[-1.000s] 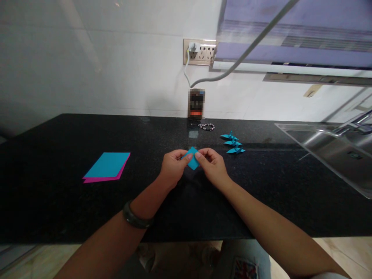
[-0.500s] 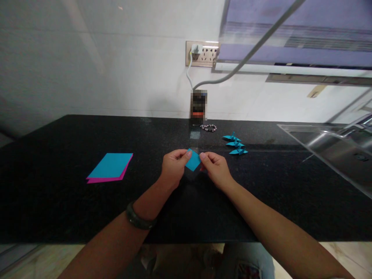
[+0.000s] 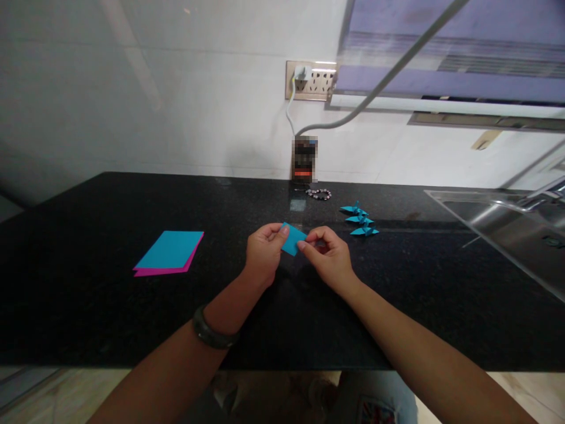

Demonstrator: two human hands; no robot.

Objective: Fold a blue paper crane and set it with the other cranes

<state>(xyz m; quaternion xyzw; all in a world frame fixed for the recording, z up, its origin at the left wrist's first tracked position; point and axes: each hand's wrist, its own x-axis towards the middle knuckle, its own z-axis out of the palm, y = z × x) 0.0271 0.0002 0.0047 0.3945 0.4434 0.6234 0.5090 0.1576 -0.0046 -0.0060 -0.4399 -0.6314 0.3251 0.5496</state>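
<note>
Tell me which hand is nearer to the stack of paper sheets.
Left. The left hand sits right of the stack; the right hand is farther right, across the folded paper both hold.

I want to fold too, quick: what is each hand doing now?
Left hand: closed, pinching the blue paper.
Right hand: closed, pinching the same paper.

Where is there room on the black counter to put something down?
Bare counter lies left of the paper stack, between that stack and the left hand, and between the paper cranes and the sink. It is crowded where the left hand and right hand pinch the folded blue paper, and behind them near the bracelet.
</note>
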